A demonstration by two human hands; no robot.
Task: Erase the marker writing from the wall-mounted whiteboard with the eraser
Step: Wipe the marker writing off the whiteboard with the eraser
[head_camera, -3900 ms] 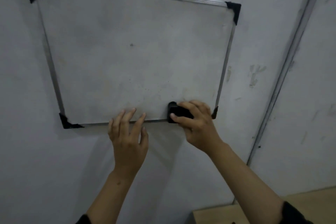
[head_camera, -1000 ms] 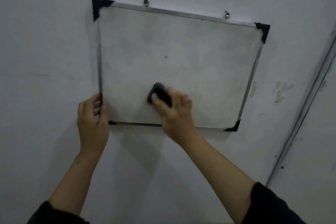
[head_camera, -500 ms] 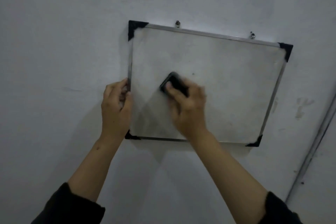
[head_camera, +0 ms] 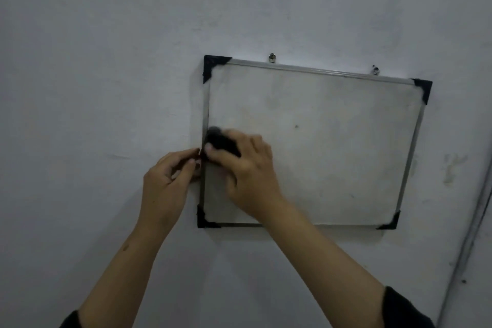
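Head view, read from left to right: bare grey wall [head_camera: 93, 88], then the left hand [head_camera: 170, 181], then the whiteboard [head_camera: 319, 154] with the right hand [head_camera: 247, 176] on it.

The left hand sits just outside the board's left frame edge. Its fingers are curled and their tips touch the frame about halfway up; it appears to steady the board and holds no separate object.

The right hand is closed around the black eraser [head_camera: 219, 141], fingers over the top and thumb along the lower side. The eraser is pressed flat against the board at its far left margin, touching or nearly touching the left frame rail, just above the left hand's fingertips. Its long axis runs diagonally, upper left to lower right.

Governing relation: the eraser is at the left limit of travel. All remaining board area lies to the right of both hands, so the next stroke can probably only run rightward or along the rail.

No legible writing is visible. Only faint grey smudging and one small dark dot [head_camera: 296, 126] near the centre remain, so the task appears almost complete.

Two hanging screws [head_camera: 271, 57] carry the top rail.
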